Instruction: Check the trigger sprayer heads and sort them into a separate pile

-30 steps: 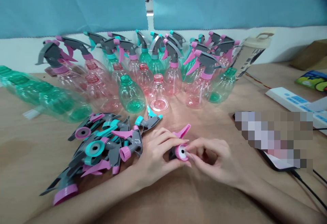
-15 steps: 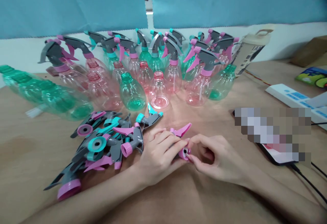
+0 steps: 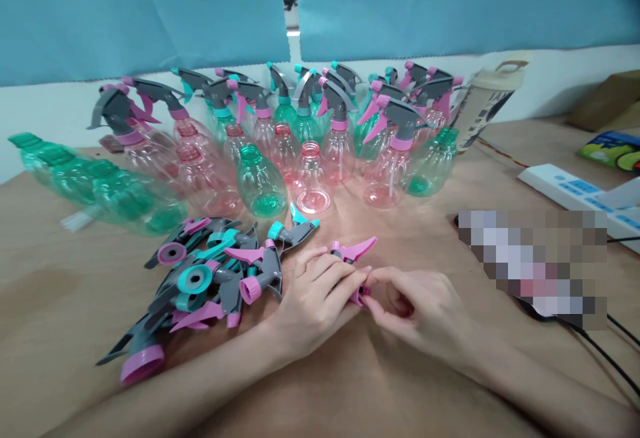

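My left hand [image 3: 317,298] is wrapped over a grey trigger spray head with a pink trigger [image 3: 360,249], hiding most of its body. At the pink collar [image 3: 357,295] of that spray head, the thumb and forefinger of my right hand [image 3: 417,308] pinch the rim. Whether anything small is between those fingertips I cannot make out. Left of my hands lies a pile of loose spray heads [image 3: 230,288], grey with pink or turquoise parts. One turquoise-trigger spray head [image 3: 295,231] rests just beyond my left hand.
Behind stand several pink and green bottles, some open like the green bottle [image 3: 261,181], others fitted with spray heads [image 3: 400,118]. Green bottles [image 3: 125,191] lean in a row at left. At right are a phone [image 3: 543,308], a power strip [image 3: 575,188] and a tumbler [image 3: 487,108].
My right fingertips have closed further over the collar, so less of its opening shows. The spray head stays in my left hand. The view has shifted slightly.
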### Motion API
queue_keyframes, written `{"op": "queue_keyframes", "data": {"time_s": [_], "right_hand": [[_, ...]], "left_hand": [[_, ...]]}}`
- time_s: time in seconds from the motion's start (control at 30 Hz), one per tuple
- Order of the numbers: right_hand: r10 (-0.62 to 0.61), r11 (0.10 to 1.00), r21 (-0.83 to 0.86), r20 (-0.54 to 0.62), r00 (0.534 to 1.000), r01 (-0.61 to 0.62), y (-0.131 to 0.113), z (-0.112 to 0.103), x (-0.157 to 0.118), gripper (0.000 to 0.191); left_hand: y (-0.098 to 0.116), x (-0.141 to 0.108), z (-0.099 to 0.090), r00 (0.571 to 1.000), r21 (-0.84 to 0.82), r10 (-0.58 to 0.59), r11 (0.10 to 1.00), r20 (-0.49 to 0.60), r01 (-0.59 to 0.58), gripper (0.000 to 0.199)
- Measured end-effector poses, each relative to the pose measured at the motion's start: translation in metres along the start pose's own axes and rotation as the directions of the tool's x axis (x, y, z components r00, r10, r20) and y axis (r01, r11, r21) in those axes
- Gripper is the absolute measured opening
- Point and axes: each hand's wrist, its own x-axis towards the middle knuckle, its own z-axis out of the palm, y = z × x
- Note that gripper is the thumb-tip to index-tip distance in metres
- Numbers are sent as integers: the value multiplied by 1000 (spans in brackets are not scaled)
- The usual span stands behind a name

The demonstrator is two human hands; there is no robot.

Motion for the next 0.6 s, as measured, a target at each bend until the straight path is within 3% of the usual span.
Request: {"op": "queue_keyframes", "data": {"time_s": [0.1,0.23,0.37,0.47,0.6], "right_hand": [[11,1000,21,-71,997,-9,-6,6,-4,14],[27,996,87,-79,997,-20,-10,7,-6,12],[84,967,233,88,993,-103,-4,-4,0,12],[96,938,297,269,958,-177,0,-17,8,5],[93,931,303,348,933,-206,1,-25,14,8]], "left_hand": [[1,-1,0,1000,-17,9,1000,-24,-9,13],[1,-5,0,999,-48,7,999,-48,-10,15],[-2,-4,2,999,-98,-47,994,-9,46,21],[-5,-3,3,997,-141,-36,989,63,44,28],[-7,-3,3,992,-180,29,984,123,-7,38]]}}
